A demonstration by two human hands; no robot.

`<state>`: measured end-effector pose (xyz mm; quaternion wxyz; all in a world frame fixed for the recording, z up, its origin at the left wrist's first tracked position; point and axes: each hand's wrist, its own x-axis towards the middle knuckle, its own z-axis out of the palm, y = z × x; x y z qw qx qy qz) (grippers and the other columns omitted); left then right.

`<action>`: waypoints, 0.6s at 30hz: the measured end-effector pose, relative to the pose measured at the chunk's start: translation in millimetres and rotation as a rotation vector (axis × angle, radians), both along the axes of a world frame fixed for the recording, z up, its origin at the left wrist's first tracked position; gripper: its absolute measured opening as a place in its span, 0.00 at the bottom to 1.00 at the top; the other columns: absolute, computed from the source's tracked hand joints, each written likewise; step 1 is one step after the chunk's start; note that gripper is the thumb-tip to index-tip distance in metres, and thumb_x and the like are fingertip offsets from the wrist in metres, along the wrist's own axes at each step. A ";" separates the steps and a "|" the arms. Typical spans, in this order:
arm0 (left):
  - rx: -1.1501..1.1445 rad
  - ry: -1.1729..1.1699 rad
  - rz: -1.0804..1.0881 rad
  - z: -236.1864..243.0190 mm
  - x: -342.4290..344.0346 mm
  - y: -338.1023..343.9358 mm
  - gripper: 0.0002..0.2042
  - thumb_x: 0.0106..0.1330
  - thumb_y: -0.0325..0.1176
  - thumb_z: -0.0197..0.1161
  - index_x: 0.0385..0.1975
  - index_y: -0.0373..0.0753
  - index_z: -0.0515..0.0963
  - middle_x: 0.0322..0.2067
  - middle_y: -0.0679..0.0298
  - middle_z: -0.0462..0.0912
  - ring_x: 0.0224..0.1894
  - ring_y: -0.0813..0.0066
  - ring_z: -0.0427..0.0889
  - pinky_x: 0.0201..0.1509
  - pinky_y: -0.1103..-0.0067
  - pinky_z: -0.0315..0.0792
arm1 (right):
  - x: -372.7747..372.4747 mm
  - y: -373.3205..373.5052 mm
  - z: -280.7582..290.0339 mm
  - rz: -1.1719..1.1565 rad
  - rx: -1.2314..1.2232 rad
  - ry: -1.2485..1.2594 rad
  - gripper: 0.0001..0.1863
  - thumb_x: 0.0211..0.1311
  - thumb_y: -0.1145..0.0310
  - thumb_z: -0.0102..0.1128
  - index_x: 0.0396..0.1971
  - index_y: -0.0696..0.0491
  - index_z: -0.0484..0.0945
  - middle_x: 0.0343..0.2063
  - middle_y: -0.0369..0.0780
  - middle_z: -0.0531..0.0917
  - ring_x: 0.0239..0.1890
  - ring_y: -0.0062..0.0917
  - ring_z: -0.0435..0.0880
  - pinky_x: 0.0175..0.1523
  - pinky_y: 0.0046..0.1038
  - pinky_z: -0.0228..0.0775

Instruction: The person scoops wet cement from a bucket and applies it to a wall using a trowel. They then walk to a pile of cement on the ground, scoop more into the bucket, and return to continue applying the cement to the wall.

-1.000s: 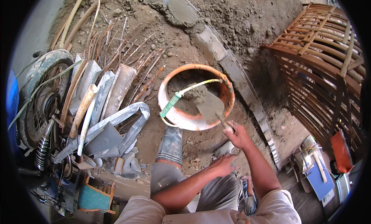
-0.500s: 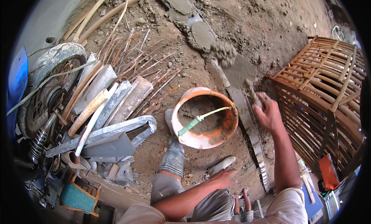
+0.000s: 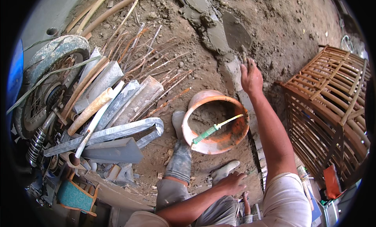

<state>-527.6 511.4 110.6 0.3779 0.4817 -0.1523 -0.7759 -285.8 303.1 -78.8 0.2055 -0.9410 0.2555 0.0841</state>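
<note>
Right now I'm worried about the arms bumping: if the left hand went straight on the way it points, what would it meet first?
Probably the right forearm, though depth is unclear and the left hand might pass below it.

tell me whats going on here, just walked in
The person's right hand holds a trowel right beside a strip of wet grey mortar. The left hand looks empty, held low near the legs. A round orange-and-white tub with grey mix inside stands on the soil by the boots.
</note>
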 end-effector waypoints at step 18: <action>-0.005 0.013 0.056 0.2 -2.5 -0.8 0.30 0.68 0.49 0.56 0.66 0.41 0.62 0.62 0.47 0.66 0.65 0.49 0.66 0.68 0.62 0.62 | 41.0 13.9 -53.8 0.000 0.185 0.203 0.28 0.70 0.53 0.47 0.59 0.60 0.69 0.41 0.62 0.81 0.47 0.56 0.80 0.54 0.49 0.71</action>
